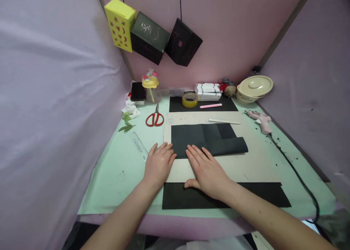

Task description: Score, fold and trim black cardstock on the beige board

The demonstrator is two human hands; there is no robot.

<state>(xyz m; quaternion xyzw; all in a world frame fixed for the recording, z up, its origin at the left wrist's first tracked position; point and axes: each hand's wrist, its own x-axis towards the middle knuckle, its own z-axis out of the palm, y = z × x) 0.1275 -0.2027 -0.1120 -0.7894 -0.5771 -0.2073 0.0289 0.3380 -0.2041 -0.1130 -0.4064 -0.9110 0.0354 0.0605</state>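
Note:
A folded sheet of black paper (pixel 188 135) lies on a pale board (pixel 259 166) at the middle of the table. Its right end curls up a little from the board. With fingers extended, my right hand (pixel 205 170) presses flat on the paper's lower edge, thumb spread out to the side. At the paper's lower left corner rests my left hand (pixel 160 162), fingers stretched out and touching the edge. A clear ruler (pixel 140 147) lies just left of that hand. Another black sheet (pixel 257 195) shows under the board near the table's front edge.
Red-handled scissors (pixel 155 118) lie behind the ruler. A white stick (pixel 224 121), a pink pen (pixel 210 106) and yellow tape (pixel 189 100) sit at the back. At the right are a glue gun (pixel 261 120) with a black cord and a lidded bowl (pixel 251 89). Paper boxes (pixel 150 35) hang above.

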